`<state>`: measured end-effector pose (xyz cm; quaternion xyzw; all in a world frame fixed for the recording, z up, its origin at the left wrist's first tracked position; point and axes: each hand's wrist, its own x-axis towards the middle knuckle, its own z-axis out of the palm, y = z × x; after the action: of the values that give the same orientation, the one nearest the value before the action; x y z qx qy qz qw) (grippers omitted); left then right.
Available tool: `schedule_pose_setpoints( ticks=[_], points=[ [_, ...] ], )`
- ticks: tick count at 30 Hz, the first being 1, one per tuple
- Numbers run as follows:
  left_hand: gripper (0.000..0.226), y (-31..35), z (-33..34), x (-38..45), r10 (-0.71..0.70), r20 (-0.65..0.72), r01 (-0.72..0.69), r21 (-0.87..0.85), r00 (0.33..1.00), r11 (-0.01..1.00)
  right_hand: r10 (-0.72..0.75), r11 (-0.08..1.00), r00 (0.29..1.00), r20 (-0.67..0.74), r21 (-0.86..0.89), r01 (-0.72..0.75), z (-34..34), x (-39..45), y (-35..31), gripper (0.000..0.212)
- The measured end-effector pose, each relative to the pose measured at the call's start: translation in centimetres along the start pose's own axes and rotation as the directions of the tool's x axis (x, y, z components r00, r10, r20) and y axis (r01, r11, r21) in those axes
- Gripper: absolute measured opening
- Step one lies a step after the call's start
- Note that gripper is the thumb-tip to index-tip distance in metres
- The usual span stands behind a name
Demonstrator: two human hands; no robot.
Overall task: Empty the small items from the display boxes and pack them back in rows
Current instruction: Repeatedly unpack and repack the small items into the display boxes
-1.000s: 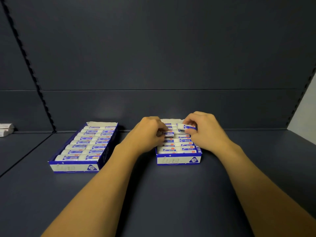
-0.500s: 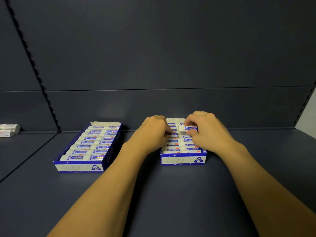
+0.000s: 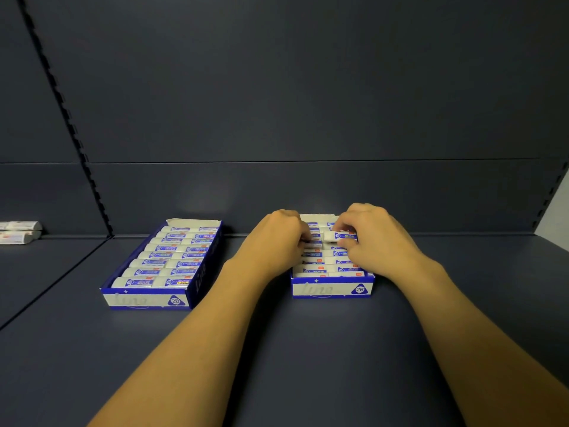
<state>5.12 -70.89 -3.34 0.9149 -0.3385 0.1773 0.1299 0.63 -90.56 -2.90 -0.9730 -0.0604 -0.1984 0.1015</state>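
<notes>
On the dark shelf [image 3: 277, 349] in front of me stand two blue and white display boxes, well apart. The left box [image 3: 147, 298] is full, its erasers [image 3: 163, 263] lying in two neat columns. Both hands are over the right box [image 3: 332, 289], which also looks nearly packed. My right hand [image 3: 374, 241] pinches one eraser [image 3: 340, 236] between thumb and fingertips, holding it just above the far rows. My left hand [image 3: 277, 238] is curled with its fingertips down among the erasers on the left column; I cannot tell whether it grips one or only steadies them. These pieces should be light, firm and slightly grippy, with a slick paper sleeve that may slide off, so I judge it best to hold one by its long sides across the sleeve and press it flat into its gap. The thin card box could shift if pushed. A few more packets [image 3: 18, 232] lie at the far left.
</notes>
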Motion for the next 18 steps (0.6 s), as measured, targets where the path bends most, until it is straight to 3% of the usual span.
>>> schedule_pose_setpoints(
  ticks=[12,18],
  points=[
    [0.030,0.0,0.1,-0.1,0.007,-0.004,-0.007,-0.043,1.000,0.999,0.030,0.996,0.997,0.075,-0.087,-0.023,1.4,0.9,-0.1,0.033],
    [0.036,-0.4,0.2,-0.5,-0.029,-0.096,0.020,-0.089,0.995,0.996,0.035,0.998,0.997,0.068,-0.064,-0.031,1.4,1.0,-0.2,0.037]
  ],
)
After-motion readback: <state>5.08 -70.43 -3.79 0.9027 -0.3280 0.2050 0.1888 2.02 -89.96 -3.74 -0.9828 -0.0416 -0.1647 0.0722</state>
